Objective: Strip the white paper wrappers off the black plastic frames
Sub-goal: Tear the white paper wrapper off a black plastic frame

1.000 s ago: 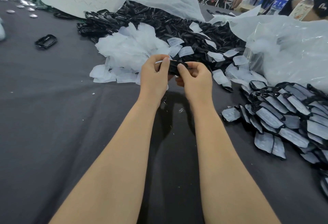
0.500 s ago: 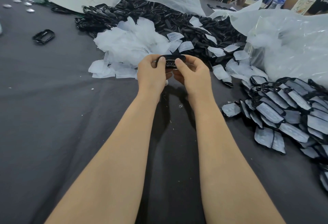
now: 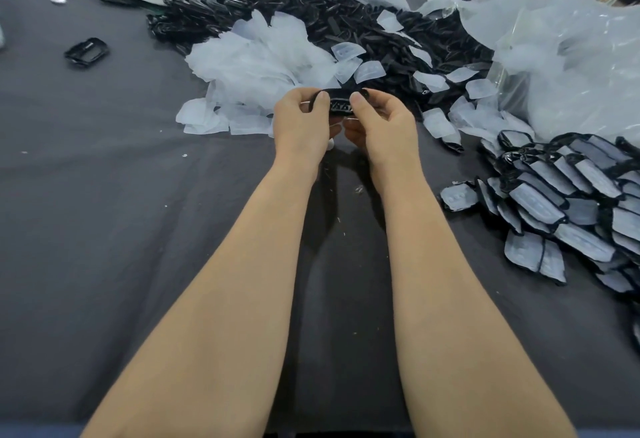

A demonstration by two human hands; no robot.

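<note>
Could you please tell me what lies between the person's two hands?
A black frame, pinched by the left hand and right hand, in the head view.

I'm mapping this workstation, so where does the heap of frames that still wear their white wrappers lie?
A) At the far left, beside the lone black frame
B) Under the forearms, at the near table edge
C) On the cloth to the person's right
C: the wrapped frames lie heaped on the grey cloth to the person's right, while the left hand and right hand pinch one black frame.
</note>
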